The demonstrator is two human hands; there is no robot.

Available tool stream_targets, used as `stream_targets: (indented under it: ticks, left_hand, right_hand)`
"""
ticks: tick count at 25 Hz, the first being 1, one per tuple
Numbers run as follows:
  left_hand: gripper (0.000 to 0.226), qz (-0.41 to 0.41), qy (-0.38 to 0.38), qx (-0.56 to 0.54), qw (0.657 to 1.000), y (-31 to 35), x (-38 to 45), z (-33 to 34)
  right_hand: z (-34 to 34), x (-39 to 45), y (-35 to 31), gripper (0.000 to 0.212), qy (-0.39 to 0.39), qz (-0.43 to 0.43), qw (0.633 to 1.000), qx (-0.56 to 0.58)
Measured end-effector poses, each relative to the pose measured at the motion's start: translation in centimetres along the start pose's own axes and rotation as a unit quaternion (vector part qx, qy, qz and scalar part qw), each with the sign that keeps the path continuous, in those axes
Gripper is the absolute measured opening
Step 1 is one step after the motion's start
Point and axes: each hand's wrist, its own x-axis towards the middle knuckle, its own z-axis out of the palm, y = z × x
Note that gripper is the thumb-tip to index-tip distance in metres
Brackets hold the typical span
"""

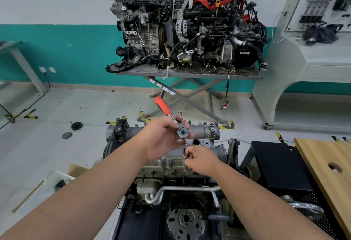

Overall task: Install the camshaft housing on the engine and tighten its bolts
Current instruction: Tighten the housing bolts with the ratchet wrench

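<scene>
Nearest us our two bare forearms reach forward over the grey metal engine (171, 171) on its stand, with its round flywheel (185, 220) at the bottom edge. Our left hand (163, 141) is curled around the head of the chrome ratchet wrench with the orange handle (171, 118), which points up and away. Our right hand (201, 161) pinches the lower end of the slim chrome extension bar (184, 149), steadying it over a bolt on the near edge of the pale aluminium camshaft housing (201, 131), which already sits on top of the engine. We judge we are in the tightening step; next, the socket must seat squarely on the bolt head before we swing the handle. Behind stand two other engines on a grey lift table (190, 73).
</scene>
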Motion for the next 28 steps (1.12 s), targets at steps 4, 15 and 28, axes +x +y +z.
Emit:
stream_targets:
  ticks: [4, 15, 28]
  left_hand:
    - [0.014, -0.007, 0.087, 0.142, 0.986, 0.4, 0.7, 1.8]
    - [0.027, 0.258, 0.034, 0.888, 0.379, 0.3, 2.2, 3.6]
    - [0.047, 0.413, 0.162, 0.605, 0.661, -3.8, 3.6, 1.9]
  right_hand:
    - [0.0, 0.0, 0.0, 0.010, -0.001, -0.002, 1.000, -0.011]
    - [0.0, 0.3, 0.2, 0.006, 0.001, -0.007, 1.000, -0.007]
    - [0.0, 0.4, 0.1, 0.025, -0.020, -0.010, 0.995, 0.095]
